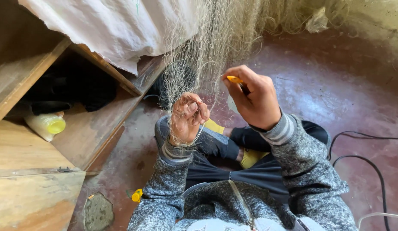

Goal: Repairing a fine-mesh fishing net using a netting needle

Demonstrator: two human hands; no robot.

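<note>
Evidently, both hands work a fine pale mesh fishing net (207, 55) hanging before the seated person.

Left hand (187, 117) clenches bunched mesh; right hand (254, 100) pinches a small yellow, probably plastic, netting needle (234, 79), which could snag neighbouring strands.

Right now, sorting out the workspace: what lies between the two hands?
In the head view, strands of the fishing net hang between the left hand and the right hand, which holds a yellow tool.

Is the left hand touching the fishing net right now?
Touching. The head view shows the left hand closed on a gathered bunch of the fishing net, with mesh strands draped over its fingers and wrist.
</note>
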